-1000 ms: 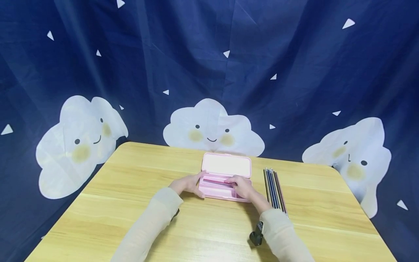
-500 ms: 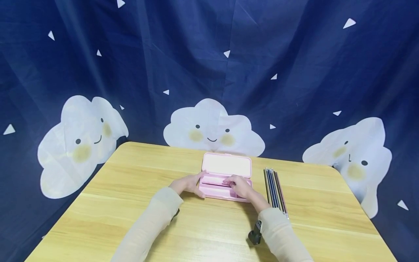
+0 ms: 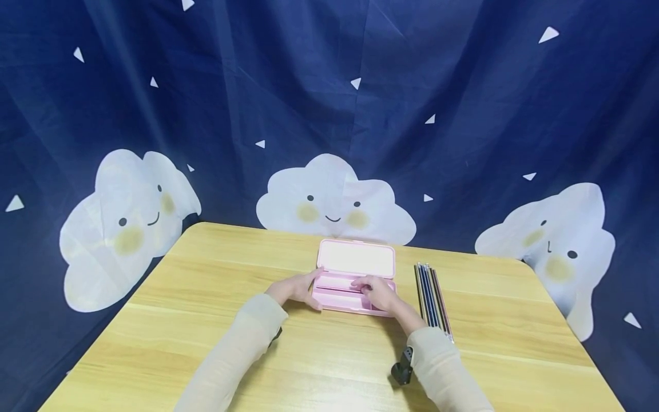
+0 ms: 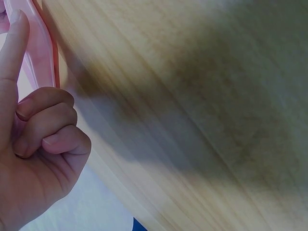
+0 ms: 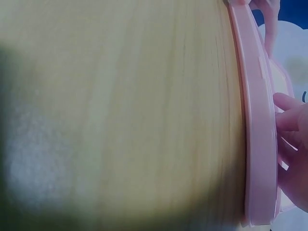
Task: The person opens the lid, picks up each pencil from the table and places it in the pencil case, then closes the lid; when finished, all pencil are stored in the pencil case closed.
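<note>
A pink pencil case (image 3: 337,301) lies with its lid (image 3: 356,258) laid back, away from the person. My left hand (image 3: 294,288) grips its left end, thumb at the front corner and index finger at the back. In the left wrist view the other fingers (image 4: 50,127) are curled beside the pink wall. My right hand (image 3: 380,293) reaches into the right part of the case with bent fingers. A thin dark line, like a pencil, runs lengthwise inside toward those fingers. In the right wrist view the front wall (image 5: 260,125) hides the fingertips; I cannot tell whether they pinch anything.
Several slim pencils (image 3: 431,294) lie side by side right of the case, close to my right forearm. The wooden table (image 3: 329,355) extends to a dark blue curtain (image 3: 309,86) with white clouds. A black device (image 3: 403,366) sits at my right wrist.
A pencil seen slanting across the case one second ago has sunk lower, and only a dark line shows there now. The right hand moved slightly down with it; the left hand stayed in place.
</note>
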The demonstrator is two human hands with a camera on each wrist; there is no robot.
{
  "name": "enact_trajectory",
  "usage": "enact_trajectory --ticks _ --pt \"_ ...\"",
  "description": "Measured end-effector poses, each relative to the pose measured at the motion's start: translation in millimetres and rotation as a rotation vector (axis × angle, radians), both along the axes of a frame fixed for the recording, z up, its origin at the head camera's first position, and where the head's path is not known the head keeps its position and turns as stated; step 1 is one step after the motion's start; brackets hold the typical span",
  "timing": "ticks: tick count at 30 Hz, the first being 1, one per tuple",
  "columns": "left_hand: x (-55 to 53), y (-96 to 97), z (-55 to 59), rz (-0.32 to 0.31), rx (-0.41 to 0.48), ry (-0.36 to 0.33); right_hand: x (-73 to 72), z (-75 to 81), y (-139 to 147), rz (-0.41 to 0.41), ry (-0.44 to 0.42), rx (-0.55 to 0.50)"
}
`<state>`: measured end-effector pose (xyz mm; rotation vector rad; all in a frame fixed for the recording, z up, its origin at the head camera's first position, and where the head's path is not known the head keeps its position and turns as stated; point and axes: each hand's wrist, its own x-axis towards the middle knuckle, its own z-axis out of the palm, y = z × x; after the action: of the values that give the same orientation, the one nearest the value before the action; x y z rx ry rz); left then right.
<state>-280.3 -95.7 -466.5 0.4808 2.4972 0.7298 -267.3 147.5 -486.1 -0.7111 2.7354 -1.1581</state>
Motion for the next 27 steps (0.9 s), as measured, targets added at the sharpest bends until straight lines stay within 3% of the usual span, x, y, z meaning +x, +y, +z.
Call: enact_trajectory --ticks 12,20,27 --pt "-0.1 0.1 -0.6 -0.004 -0.009 0.009 0.9 3.6 3 -0.113 -0.055 -0.051" --pt "1.3 -1.0 0.0 -0.013 -0.004 0.011 1.0 6.8 13 -0.062 -0.067 -0.116" --pt "1.3 0.4 3.3 -0.011 -0.014 0.001 2.8 13.9 28 -0.105 -0.091 -0.124"
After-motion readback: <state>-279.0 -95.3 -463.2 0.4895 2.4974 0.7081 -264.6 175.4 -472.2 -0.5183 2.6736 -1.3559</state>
